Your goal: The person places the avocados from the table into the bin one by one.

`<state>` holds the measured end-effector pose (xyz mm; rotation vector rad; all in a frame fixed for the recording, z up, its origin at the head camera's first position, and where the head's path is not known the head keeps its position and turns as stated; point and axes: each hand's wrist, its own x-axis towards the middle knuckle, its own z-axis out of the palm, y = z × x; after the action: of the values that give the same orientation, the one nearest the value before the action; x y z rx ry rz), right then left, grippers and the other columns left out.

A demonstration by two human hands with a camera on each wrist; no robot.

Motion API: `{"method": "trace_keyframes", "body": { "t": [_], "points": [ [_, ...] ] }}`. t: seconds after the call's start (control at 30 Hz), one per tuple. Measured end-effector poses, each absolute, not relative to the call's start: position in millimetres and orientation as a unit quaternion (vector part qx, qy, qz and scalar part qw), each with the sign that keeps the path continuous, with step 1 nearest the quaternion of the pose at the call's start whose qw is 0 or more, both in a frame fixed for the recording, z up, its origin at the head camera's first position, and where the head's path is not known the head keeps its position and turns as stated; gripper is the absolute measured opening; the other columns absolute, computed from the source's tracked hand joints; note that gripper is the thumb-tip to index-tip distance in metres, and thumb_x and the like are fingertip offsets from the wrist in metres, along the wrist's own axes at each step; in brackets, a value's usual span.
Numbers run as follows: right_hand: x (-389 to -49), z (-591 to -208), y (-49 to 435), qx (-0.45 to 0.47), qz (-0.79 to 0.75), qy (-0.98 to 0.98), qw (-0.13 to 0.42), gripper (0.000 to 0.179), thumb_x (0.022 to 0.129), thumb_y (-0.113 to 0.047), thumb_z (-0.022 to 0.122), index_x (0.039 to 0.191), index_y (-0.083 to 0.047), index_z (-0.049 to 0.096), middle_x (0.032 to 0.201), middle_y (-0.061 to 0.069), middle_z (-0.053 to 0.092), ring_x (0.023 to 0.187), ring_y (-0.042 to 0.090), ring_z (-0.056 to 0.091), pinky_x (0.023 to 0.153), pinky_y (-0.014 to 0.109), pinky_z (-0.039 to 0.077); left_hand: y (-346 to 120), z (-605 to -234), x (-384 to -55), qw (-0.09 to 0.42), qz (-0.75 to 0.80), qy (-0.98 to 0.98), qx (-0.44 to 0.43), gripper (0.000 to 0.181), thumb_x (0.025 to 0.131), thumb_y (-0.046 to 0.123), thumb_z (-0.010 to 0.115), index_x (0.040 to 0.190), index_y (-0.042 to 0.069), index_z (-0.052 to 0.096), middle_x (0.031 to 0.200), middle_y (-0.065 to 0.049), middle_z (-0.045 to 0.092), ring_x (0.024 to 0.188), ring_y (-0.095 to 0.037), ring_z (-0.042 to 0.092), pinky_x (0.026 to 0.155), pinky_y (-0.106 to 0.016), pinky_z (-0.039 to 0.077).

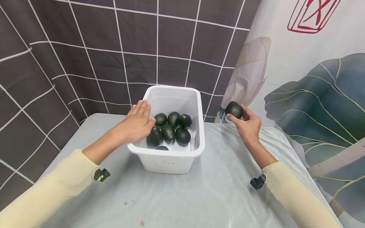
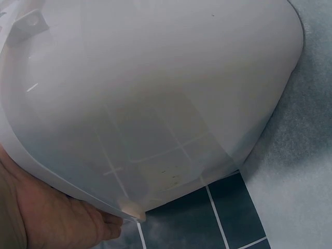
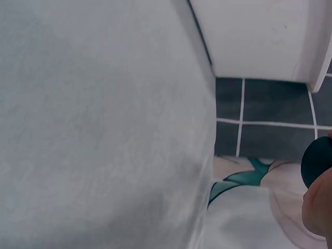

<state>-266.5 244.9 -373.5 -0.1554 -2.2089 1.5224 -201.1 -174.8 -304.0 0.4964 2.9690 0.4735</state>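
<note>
A white plastic tub [image 1: 168, 164] stands on the table with several dark green avocados [image 1: 168, 133] lying in its bottom. Over the tub's left rim rests my left hand [image 1: 137, 123], its fingers straight and together. The left wrist view shows that hand [image 2: 57, 220] along the rim beside the tub's outer wall [image 2: 155, 78]. To the right of the tub, my right hand [image 1: 248, 125] holds one avocado [image 1: 233, 109] up between thumb and fingers. Only part of this avocado [image 3: 316, 161] shows at the right wrist view's edge.
A pale grey-blue cloth [image 1: 222, 183] covers the table. Behind the tub hangs a dark curtain [image 1: 137, 38] with a white grid. A printed cloth with large leaves [image 1: 322, 104] hangs on the right, past the table's edge.
</note>
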Motion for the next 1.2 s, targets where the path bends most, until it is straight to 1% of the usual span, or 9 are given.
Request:
{"method": "trace_keyframes", "body": {
  "t": [0.1,0.2,0.3,0.57,0.63,0.8,0.87,1.03,1.2],
  "points": [
    [-264,-371,240,-0.034,0.562,-0.796,0.223,0.075,0.089,-0.018,0.096,0.158,-0.012,0.067,0.153,0.013,0.074,0.135,0.020,0.075,0.114,0.024,0.060,-174,-305,-201,0.047,0.156,0.973,0.164,0.078,0.119,0.037,0.027,0.174,-0.014,0.009,0.187,-0.033,-0.004,0.176,-0.052,-0.006,0.144,-0.067,0.001],
    [-261,-367,234,-0.013,0.576,-0.787,0.221,0.076,0.089,-0.014,0.095,0.159,-0.009,0.066,0.155,0.014,0.072,0.143,0.027,0.072,0.115,0.025,0.059,-173,-306,-202,0.047,0.157,0.973,0.164,0.078,0.119,0.038,0.026,0.175,-0.014,0.009,0.186,-0.034,-0.004,0.176,-0.052,-0.007,0.144,-0.067,0.000],
    [-259,-363,226,0.002,0.587,-0.778,0.224,0.076,0.088,-0.012,0.096,0.157,-0.006,0.067,0.153,0.015,0.073,0.144,0.029,0.072,0.113,0.024,0.060,-174,-306,-201,0.047,0.158,0.973,0.164,0.078,0.119,0.038,0.026,0.174,-0.015,0.009,0.186,-0.034,-0.005,0.176,-0.053,-0.007,0.144,-0.067,-0.001],
    [-255,-350,211,0.040,0.597,-0.769,0.226,0.076,0.088,-0.012,0.096,0.158,-0.007,0.066,0.155,0.013,0.073,0.143,0.028,0.072,0.111,0.022,0.060,-174,-306,-203,0.051,0.160,0.973,0.161,0.078,0.119,0.038,0.026,0.175,-0.013,0.007,0.187,-0.032,-0.006,0.177,-0.049,-0.009,0.144,-0.065,-0.002],
    [-254,-345,206,0.054,0.604,-0.763,0.224,0.075,0.088,-0.010,0.096,0.157,-0.005,0.066,0.154,0.014,0.073,0.142,0.028,0.073,0.110,0.020,0.060,-173,-306,-203,0.051,0.159,0.973,0.161,0.078,0.119,0.037,0.026,0.175,-0.013,0.008,0.187,-0.032,-0.005,0.177,-0.049,-0.009,0.144,-0.065,-0.001],
    [-252,-335,192,0.070,0.622,-0.749,0.217,0.075,0.087,-0.005,0.095,0.156,-0.003,0.067,0.153,0.015,0.074,0.136,0.022,0.076,0.104,0.015,0.061,-174,-305,-201,0.049,0.160,0.972,0.163,0.078,0.119,0.038,0.026,0.175,-0.014,0.008,0.187,-0.033,-0.004,0.177,-0.050,-0.008,0.144,-0.066,-0.001],
    [-251,-331,187,0.076,0.628,-0.745,0.212,0.075,0.087,-0.003,0.094,0.157,-0.003,0.066,0.153,0.016,0.073,0.136,0.021,0.076,0.104,0.016,0.061,-174,-305,-200,0.048,0.160,0.972,0.163,0.078,0.119,0.038,0.026,0.175,-0.014,0.009,0.186,-0.033,-0.004,0.176,-0.051,-0.007,0.144,-0.066,0.000],
    [-250,-322,178,0.093,0.629,-0.744,0.205,0.075,0.087,-0.002,0.094,0.157,-0.002,0.066,0.153,0.017,0.074,0.138,0.025,0.075,0.107,0.019,0.061,-174,-305,-201,0.045,0.159,0.972,0.164,0.078,0.119,0.037,0.027,0.174,-0.014,0.009,0.186,-0.033,-0.004,0.177,-0.051,-0.007,0.144,-0.066,0.001],
    [-250,-317,169,0.111,0.630,-0.743,0.194,0.073,0.087,-0.002,0.095,0.155,-0.004,0.068,0.149,0.018,0.075,0.132,0.018,0.077,0.106,0.020,0.062,-174,-304,-201,0.044,0.158,0.973,0.165,0.077,0.119,0.037,0.027,0.174,-0.014,0.010,0.186,-0.034,-0.003,0.177,-0.051,-0.006,0.144,-0.067,0.002]
  ]
}}
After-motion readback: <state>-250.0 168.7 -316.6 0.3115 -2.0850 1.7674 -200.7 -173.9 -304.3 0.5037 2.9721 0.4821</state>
